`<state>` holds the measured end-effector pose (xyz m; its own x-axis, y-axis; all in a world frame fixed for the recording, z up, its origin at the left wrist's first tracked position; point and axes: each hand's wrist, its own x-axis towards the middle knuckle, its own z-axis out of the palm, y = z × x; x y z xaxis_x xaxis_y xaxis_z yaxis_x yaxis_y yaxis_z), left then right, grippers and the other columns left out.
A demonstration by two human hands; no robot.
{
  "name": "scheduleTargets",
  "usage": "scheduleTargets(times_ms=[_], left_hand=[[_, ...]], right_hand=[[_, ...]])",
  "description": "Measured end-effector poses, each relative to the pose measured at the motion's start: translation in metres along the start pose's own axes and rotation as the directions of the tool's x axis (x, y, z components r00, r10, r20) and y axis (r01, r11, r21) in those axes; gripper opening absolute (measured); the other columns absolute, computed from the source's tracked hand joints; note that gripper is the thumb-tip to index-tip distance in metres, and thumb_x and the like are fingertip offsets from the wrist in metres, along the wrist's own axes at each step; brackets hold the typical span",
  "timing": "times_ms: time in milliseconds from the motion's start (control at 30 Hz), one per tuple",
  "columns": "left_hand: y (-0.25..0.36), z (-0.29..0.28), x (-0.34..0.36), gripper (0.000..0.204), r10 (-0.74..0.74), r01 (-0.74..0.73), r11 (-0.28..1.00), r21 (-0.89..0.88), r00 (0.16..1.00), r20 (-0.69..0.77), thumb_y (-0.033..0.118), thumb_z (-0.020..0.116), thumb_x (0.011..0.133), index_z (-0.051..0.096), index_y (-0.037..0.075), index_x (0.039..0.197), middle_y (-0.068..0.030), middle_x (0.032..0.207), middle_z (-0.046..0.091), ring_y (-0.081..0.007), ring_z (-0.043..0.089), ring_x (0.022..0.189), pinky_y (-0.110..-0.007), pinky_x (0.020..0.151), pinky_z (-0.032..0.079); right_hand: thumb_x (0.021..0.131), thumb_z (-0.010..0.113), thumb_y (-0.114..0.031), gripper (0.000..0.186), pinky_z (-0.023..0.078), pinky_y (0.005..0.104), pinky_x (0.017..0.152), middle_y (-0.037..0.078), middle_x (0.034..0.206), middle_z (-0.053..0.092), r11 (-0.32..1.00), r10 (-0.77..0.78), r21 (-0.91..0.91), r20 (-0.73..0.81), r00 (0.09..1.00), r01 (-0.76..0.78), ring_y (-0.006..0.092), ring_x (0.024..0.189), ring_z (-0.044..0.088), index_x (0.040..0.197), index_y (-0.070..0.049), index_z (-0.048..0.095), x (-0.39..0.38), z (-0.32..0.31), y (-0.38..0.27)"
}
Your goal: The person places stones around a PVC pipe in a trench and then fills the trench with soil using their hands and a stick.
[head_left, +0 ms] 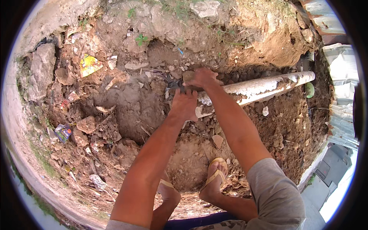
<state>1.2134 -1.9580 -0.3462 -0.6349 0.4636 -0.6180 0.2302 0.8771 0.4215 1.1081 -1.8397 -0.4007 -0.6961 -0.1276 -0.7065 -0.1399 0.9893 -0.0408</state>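
Note:
A long whitish pipe (264, 87), smeared with brown soil, lies across the trench from the right toward the middle. My left hand (185, 105) is closed over its left end, fingers bent over the far side and thumb toward me; the fingertips are partly hidden. Beside those fingertips sits a crumpled black piece (174, 83), perhaps plastic or rubber. Just beyond the pipe, my right hand (204, 78) grips a brown stone (188, 76) next to the black piece. Both hands nearly touch.
A dirt bank (264, 34) rises on the far side. Loose rocks (86, 124), a yellow wrapper (90, 65) and a purple packet (63, 132) litter the left. Corrugated metal sheets (342, 96) border the right. My sandalled feet (216, 174) stand on the near soil.

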Motion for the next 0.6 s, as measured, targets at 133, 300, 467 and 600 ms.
scheduleTargets(times_ms=[133, 300, 467, 600], left_hand=[[0.008, -0.004, -0.004, 0.099, -0.002, 0.004, 0.999, 0.04, 0.999, -0.037, 0.048, 0.089, 0.053, 0.051, 0.0, 0.13, -0.0184, 0.125, 0.058, -0.0324, 0.059, 0.117, -0.044, 0.108, 0.035], [0.003, 0.003, -0.008, 0.099, -0.024, 0.028, 0.999, 0.033, 0.995, -0.102, 0.047, 0.089, 0.053, 0.051, 0.001, 0.132, -0.016, 0.125, 0.058, -0.0316, 0.058, 0.116, -0.043, 0.106, 0.037], [0.019, -0.005, -0.002, 0.098, -0.014, 0.016, 1.0, 0.023, 0.998, -0.068, 0.044, 0.09, 0.054, 0.05, 0.002, 0.133, -0.0159, 0.122, 0.059, -0.0322, 0.059, 0.116, -0.044, 0.106, 0.037], [0.001, 0.004, -0.02, 0.098, -0.082, 0.086, 0.996, 0.034, 0.992, -0.091, 0.044, 0.09, 0.054, 0.05, 0.002, 0.133, -0.0161, 0.12, 0.06, -0.0329, 0.059, 0.115, -0.044, 0.106, 0.037]], right_hand=[[0.069, 0.082, -0.052, 0.082, 0.051, 0.0496, 0.1, 0.017, 0.131, 0.065, 0.992, -0.108, -0.028, 0.272, 0.956, 0.12, 0.0347, 0.126, 0.059, 0.131, -0.003, 0.062, 0.014, 0.001, -0.013], [0.071, 0.073, -0.017, 0.041, 0.057, 0.0422, 0.089, 0.02, 0.116, 0.07, 0.977, -0.189, -0.06, 0.183, 0.965, 0.203, 0.0359, 0.107, 0.069, 0.109, -0.002, 0.073, 0.019, 0.015, -0.028], [0.073, 0.073, -0.017, 0.045, 0.054, 0.0425, 0.094, 0.023, 0.121, 0.067, 0.958, -0.243, -0.09, 0.241, 0.94, 0.271, 0.0378, 0.113, 0.065, 0.115, -0.002, 0.07, 0.038, 0.034, 0.026], [0.072, 0.084, -0.035, 0.059, 0.05, 0.0439, 0.1, 0.024, 0.124, 0.065, 0.944, -0.329, 0.049, 0.186, 0.926, 0.325, 0.0392, 0.116, 0.062, 0.119, -0.002, 0.068, 0.013, 0.004, 0.016]])
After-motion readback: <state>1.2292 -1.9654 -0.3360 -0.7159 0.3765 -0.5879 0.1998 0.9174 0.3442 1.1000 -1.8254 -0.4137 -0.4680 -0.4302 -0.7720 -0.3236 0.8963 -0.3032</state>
